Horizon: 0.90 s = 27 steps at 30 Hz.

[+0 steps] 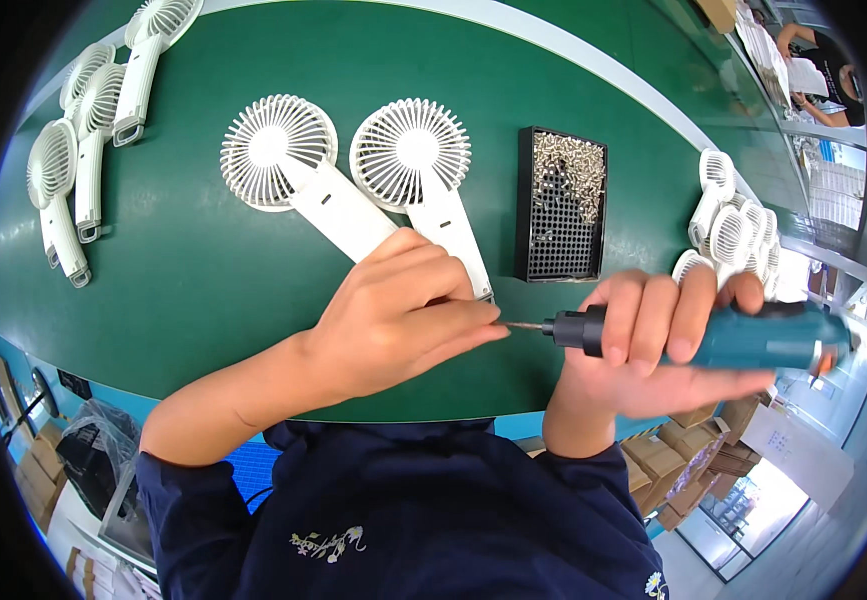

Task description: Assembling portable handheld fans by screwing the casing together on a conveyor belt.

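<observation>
My right hand (653, 340) is wrapped around a teal and black electric screwdriver (753, 335), held level with its thin bit pointing left. My left hand (403, 315) is closed in a pinch, thumb and fingertips right at the bit's tip; whatever lies between them is too small to make out. Just beyond those fingertips ends the handle of one white handheld fan (416, 150). A second white handheld fan (271, 147) lies to its left, its handle running toward my left hand, which hides the lower end.
Right of the fans stands a black perforated tray (558, 268) partly covered with small silvery screws (571, 165). More white fans (98, 105) lie at the far left, and another pile of fans (738, 235) is at the right edge of the green table (183, 280). A person (833, 80) is at the upper right.
</observation>
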{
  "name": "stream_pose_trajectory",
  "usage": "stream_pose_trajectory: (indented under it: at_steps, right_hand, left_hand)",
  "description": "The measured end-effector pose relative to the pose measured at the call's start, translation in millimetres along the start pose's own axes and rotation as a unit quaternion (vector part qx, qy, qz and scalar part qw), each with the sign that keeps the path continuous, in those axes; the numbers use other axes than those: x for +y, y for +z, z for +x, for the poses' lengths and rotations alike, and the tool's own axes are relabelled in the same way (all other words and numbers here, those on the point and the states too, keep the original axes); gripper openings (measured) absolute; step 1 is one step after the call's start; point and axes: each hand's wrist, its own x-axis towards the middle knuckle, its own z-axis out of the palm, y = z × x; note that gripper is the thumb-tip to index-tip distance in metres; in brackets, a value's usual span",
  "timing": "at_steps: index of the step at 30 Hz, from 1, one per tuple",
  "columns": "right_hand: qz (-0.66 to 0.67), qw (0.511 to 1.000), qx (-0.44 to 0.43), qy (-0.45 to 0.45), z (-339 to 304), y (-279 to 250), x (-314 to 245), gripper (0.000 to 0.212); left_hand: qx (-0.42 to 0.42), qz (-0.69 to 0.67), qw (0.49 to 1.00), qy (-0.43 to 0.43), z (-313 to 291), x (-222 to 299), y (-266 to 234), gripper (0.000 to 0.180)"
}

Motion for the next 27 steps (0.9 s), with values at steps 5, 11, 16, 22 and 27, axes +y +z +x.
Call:
stream_pose_trajectory:
  at_steps: [5,11,16,22,27]
  right_hand:
    - [-0.142,0.984,-0.100,-0.043,-15,15,-2,0.071]
    - [-0.159,0.975,-0.157,-0.015,-12,5,6,0.088]
    - [-0.158,0.975,-0.154,-0.005,-13,-5,8,0.091]
    - [-0.160,0.974,-0.161,-0.008,-14,-3,10,0.093]
    - [-0.170,0.975,-0.143,-0.011,-15,-1,10,0.093]
  left_hand:
    - [0.016,0.071,0.997,-0.032,3,7,14,0.030]
    - [-0.029,0.133,0.989,-0.049,4,8,7,0.028]
    - [-0.029,0.137,0.989,-0.040,4,4,12,0.027]
    - [-0.019,0.155,0.987,-0.034,-1,2,13,0.027]
    - [-0.038,0.146,0.988,-0.035,2,4,10,0.028]
